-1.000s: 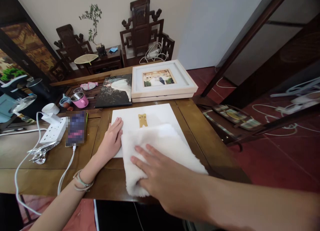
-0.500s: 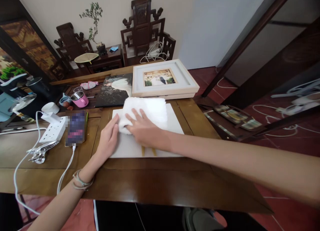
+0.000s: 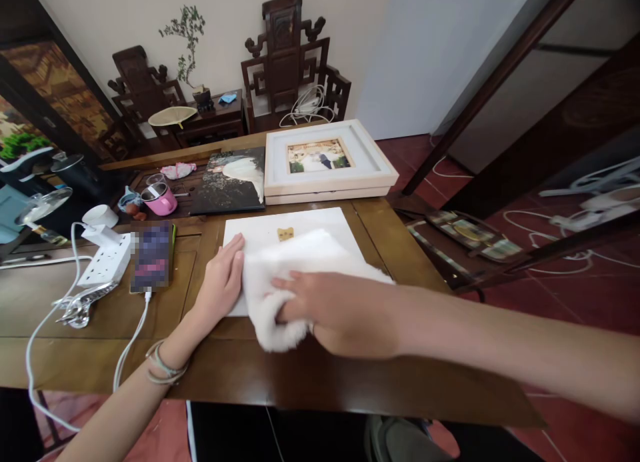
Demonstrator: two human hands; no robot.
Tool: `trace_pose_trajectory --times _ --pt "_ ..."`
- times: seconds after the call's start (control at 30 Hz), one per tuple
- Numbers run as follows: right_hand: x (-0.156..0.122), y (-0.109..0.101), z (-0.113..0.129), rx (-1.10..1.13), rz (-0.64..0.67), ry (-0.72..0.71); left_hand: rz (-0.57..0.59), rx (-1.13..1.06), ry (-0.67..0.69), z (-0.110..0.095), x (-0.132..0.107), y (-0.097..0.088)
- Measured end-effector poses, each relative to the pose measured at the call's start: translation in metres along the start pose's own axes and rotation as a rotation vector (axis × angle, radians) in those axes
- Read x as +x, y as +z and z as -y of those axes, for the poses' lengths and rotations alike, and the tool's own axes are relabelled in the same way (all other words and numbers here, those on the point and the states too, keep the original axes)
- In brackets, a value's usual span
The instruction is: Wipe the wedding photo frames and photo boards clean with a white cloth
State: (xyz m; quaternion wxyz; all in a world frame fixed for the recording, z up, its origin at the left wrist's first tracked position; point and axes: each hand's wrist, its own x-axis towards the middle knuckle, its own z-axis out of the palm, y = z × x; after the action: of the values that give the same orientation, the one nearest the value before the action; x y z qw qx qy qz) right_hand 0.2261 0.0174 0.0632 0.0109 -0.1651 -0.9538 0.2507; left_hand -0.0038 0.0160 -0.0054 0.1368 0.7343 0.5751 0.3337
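My right hand (image 3: 333, 309) presses a fluffy white cloth (image 3: 295, 269) onto a white board (image 3: 260, 232) lying flat on the wooden table (image 3: 350, 375), fingers laid over the cloth's near edge. My left hand (image 3: 220, 282) rests flat on the board's left edge with fingers together and stretched out, a bracelet on the wrist. A small gold hanger (image 3: 285, 234) shows on the board just beyond the cloth.
Behind the board lie a white framed photo (image 3: 325, 159) and a dark photo print (image 3: 230, 179). To the left are a phone (image 3: 151, 257) on a cable, a white power strip (image 3: 107, 262), keys (image 3: 80, 305) and a pink cup (image 3: 160, 199). Carved chairs stand at the wall.
My right hand has dragged the cloth from the board's far end back toward the near edge. The gold hanger is uncovered again. My left hand has stayed in place.
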Motion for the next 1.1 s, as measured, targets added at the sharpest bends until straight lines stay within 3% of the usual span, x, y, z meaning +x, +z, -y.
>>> trace_pose_trajectory --times 0.1,0.2,0.43,0.53,0.63,0.8,0.93,1.1 --pt "0.015 -0.012 -0.027 0.002 -0.063 0.168 0.073 0.085 0.010 0.002 -0.001 0.003" --pt "0.039 -0.023 -0.045 -0.018 -0.140 0.231 0.140 0.121 0.048 -0.002 -0.001 0.002" --pt "0.102 -0.034 -0.053 0.020 -0.182 0.124 0.126 0.134 0.108 -0.005 0.002 -0.001" --pt "0.112 -0.039 -0.055 0.022 -0.164 0.096 0.122 0.119 0.107 0.001 0.001 0.000" --pt "0.095 -0.050 -0.061 0.013 -0.157 0.117 0.107 0.122 0.079 0.006 -0.001 0.001" --pt "0.027 -0.054 -0.085 -0.007 -0.196 0.220 0.110 0.131 0.065 0.008 -0.003 0.004" --pt "-0.026 -0.021 -0.093 -0.068 -0.242 0.285 0.105 0.127 0.056 0.007 -0.002 0.004" --pt "-0.075 0.033 -0.052 -0.165 -0.338 0.108 0.097 0.136 0.050 0.006 -0.002 0.004"
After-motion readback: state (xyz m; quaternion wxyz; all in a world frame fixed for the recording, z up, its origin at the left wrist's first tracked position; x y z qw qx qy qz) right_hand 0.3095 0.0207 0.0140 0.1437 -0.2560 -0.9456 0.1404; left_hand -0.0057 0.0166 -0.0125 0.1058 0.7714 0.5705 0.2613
